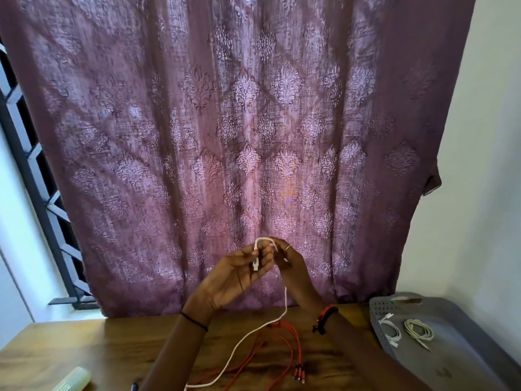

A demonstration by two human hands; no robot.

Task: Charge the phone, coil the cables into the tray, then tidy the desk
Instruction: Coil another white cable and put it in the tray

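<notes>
White charging cable (248, 338), thin and round-jacketed, is the thing in hand right now, lifted up in front of the mauve patterned curtain (248, 122) above the brown wooden desk (56, 351). Starting at the far left edge of the desk, there's a pale translucent stick-shaped object (74, 379), too blurred to name. Moving in, the left hand (239, 275) is palm-up with fingers curled loosely around the cable's white plug end (255, 261), cradling it rather than squeezing. Just beside it, touching at the fingertips, the right hand (284, 259) pinches the cable where it bends over in a small loop at the top. From there the cable drops between the wrists and trails down across the desk toward the near edge.

Looks light and floppy, this one: it hangs in a soft curve, so it should wind easily, though a slack tail can drag or snag. The stiff plug end is the sensible anchor, with the other hand feeding loops. Underneath it lies a red multi-headed cable (284, 348), several strands splayed out, crossing the white one, so tangling is my worry there.

Over on the right, the grey plastic tray (462, 354) already holds two small coils side by side but apart, a white coiled cable (390, 331) and a cream coiled cable (418, 331). No phone visible anywhere.
</notes>
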